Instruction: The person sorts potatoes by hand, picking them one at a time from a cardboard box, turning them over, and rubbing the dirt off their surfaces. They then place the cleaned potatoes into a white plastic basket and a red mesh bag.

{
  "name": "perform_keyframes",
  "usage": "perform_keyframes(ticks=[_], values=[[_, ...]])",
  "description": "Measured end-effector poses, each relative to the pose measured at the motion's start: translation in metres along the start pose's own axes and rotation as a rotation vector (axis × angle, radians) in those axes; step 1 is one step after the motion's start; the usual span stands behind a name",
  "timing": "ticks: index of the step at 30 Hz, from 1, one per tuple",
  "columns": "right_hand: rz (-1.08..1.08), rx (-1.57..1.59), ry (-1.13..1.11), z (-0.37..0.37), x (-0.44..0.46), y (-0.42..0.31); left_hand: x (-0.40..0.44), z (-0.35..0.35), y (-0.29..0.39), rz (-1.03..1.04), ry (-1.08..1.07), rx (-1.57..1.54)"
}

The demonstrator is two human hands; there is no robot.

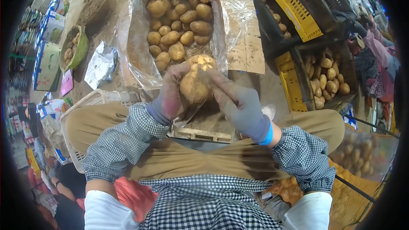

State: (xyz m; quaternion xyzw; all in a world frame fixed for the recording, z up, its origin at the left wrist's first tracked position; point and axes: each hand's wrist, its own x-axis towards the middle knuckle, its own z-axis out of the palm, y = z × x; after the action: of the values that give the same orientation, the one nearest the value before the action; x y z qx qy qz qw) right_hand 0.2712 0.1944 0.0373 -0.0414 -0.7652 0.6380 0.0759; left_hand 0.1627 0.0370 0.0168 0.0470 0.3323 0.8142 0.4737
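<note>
A large, knobbly potato (195, 86) with dirt on its skin and a pale patch at its top is held over the near edge of a cardboard box (245, 38). My left hand (170, 93), in a dirty grey glove, is closed on the potato's left side. My right hand (238, 104), also gloved, has its fingers pressed together against the potato's upper right; anything smaller between them cannot be made out. Several loose potatoes (181, 21) lie in the box, which is lined with clear plastic.
Yellow and black crates (292, 79) with potatoes stand at the right. A green basket (80, 53), a brown basket (94, 6) and crumpled plastic (101, 66) lie at the left. A white crate (74, 145) is beside my left leg. Another person (381, 51) is at the far right.
</note>
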Motion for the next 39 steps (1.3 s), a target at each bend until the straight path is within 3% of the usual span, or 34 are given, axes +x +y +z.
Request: perform_keyframes(ticks=[2,3,6,10,12,13,17,19,22,23,24,26,29,31,32,33,35,39], values=[[-0.084,-0.050,-0.025,0.001,0.001,0.003,0.000,-0.006,0.000,-0.052,0.028,0.040],[0.047,0.076,0.042,-0.002,0.010,-0.004,-0.001,-0.004,0.001,-0.103,0.054,0.076],[0.174,0.210,0.121,-0.004,0.016,0.001,-0.003,0.010,-0.001,-0.145,0.072,0.242],[-0.042,0.031,-0.030,0.005,0.004,0.007,0.000,-0.005,0.000,-0.080,0.032,0.288],[-0.089,-0.068,-0.109,0.004,0.007,0.007,-0.001,-0.001,0.000,-0.061,0.078,0.159],[-0.012,-0.019,-0.050,0.000,0.012,0.004,0.004,-0.008,-0.004,-0.110,0.030,-0.071],[0.144,0.115,-0.032,0.003,0.010,-0.002,0.008,-0.007,-0.005,-0.205,-0.015,-0.197],[0.116,0.027,-0.134,0.008,0.003,0.003,0.006,0.001,-0.003,-0.264,0.255,-0.210],[0.125,-0.152,-0.272,0.008,0.006,0.000,0.005,-0.014,-0.010,-0.311,0.306,-0.229],[0.076,-0.097,-0.161,0.007,0.010,0.002,0.000,-0.021,-0.005,-0.356,0.148,-0.262],[0.026,-0.044,-0.052,0.006,0.013,0.004,0.000,-0.028,-0.005,-0.352,0.150,-0.268],[-0.022,-0.059,-0.028,0.010,0.015,0.010,0.004,-0.043,-0.010,-0.329,-0.114,-0.381],[-0.058,-0.007,-0.028,0.019,0.007,0.018,0.000,-0.027,-0.010,-0.285,0.062,-0.366],[-0.290,-0.282,-0.072,0.022,0.008,0.023,-0.001,-0.021,-0.010,-0.257,0.162,-0.323],[-0.289,-0.280,-0.070,0.020,0.008,0.021,-0.002,-0.020,-0.009,-0.247,0.186,-0.311],[-0.103,-0.188,-0.060,0.016,0.013,0.006,-0.002,-0.018,-0.009,-0.227,0.209,-0.298],[0.016,-0.163,-0.034,0.013,0.016,0.009,0.000,-0.015,-0.009,-0.186,0.251,-0.270],[-0.084,-0.223,-0.066,0.017,0.010,0.011,-0.003,-0.018,-0.011,-0.183,0.241,-0.240]])
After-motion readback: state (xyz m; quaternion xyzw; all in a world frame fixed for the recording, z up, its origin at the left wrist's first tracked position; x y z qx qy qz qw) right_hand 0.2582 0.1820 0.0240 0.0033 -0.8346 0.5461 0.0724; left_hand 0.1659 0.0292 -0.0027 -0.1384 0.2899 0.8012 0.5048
